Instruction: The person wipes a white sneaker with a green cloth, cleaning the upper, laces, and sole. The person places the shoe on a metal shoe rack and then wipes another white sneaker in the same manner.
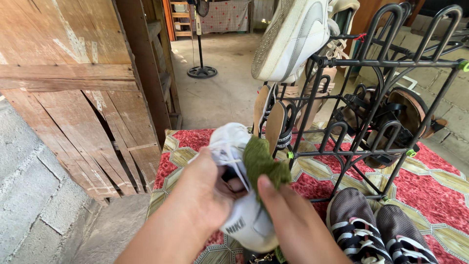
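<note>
My left hand (pixel 205 193) grips a white sneaker (pixel 244 215) from its left side, fingers tucked into the shoe's opening. My right hand (pixel 288 220) presses a green cloth (pixel 261 164) against the sneaker's upper, thumb on the cloth. The sneaker points away from me, its toe (pixel 229 134) toward a black metal shoe rack (pixel 391 63). Another white sneaker (pixel 293 36) sits sole-out on the rack's top left peg.
Sandals (pixel 400 112) and slippers (pixel 273 122) hang on the rack's lower pegs. A pair of grey striped sneakers (pixel 376 230) lies on the red patterned mat (pixel 439 190). A wooden plank wall (pixel 73 88) stands left; a fan stand (pixel 201 71) is on the concrete floor behind.
</note>
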